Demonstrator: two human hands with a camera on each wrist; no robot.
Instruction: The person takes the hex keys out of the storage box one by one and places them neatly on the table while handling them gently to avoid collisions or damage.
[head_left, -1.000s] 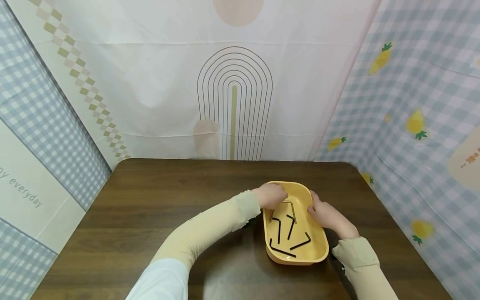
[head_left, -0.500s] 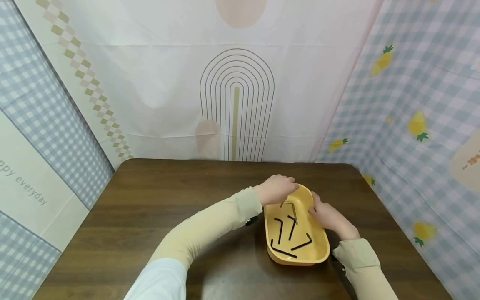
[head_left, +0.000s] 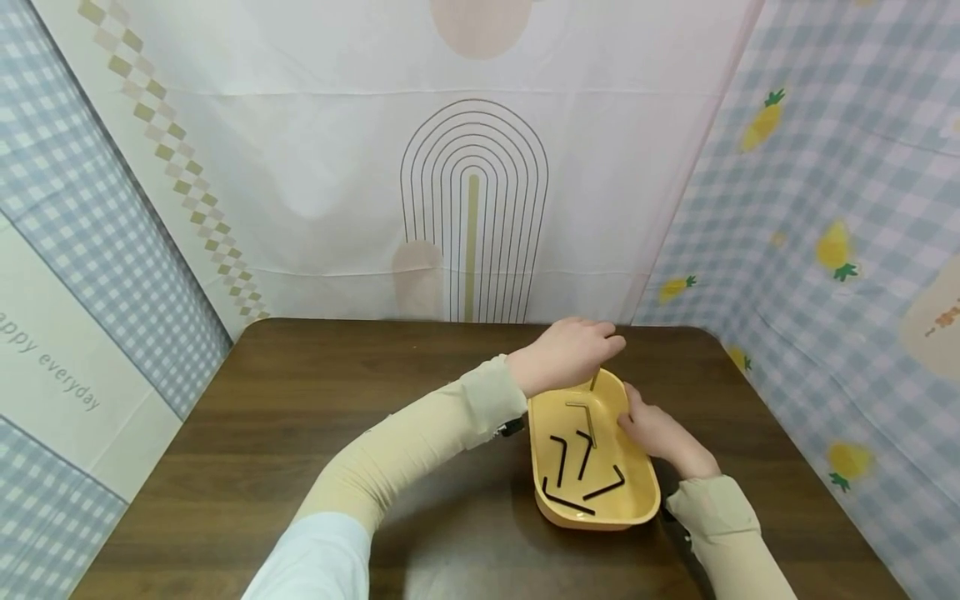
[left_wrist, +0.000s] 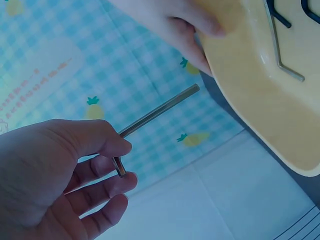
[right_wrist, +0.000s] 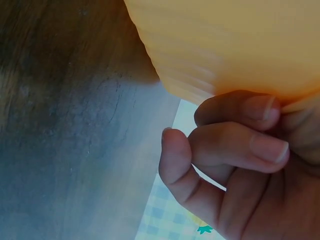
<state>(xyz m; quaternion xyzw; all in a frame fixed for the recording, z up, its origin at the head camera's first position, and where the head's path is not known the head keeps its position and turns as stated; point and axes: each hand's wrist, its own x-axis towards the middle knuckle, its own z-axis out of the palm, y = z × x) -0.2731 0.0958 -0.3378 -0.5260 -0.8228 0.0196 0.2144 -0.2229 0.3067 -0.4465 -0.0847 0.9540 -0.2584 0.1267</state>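
My left hand point(head_left: 567, 354) is raised above the far end of a yellow tray point(head_left: 645, 492). It pinches a metallic L-shaped hex key point(left_wrist: 160, 111) between thumb and fingers near the bend, the long arm pointing away, as the left wrist view shows. My right hand point(head_left: 660, 432) grips the tray's right rim, thumb on the inner side and curled fingers point(right_wrist: 235, 145) under the outside. Inside the tray lie a second metallic hex key point(head_left: 588, 425) and several black hex keys point(head_left: 602, 483), spread toward the near end.
The tray stands on a dark brown wooden table point(head_left: 360, 358), right of its middle. A white patterned cloth point(head_left: 330, 183) hangs behind the table, and a blue checked cloth with pineapples point(head_left: 810, 333) hangs along the right side.
My left hand has come up out of the tray toward its far end, lifting one metallic hex key with it. My right hand stays on the rim.
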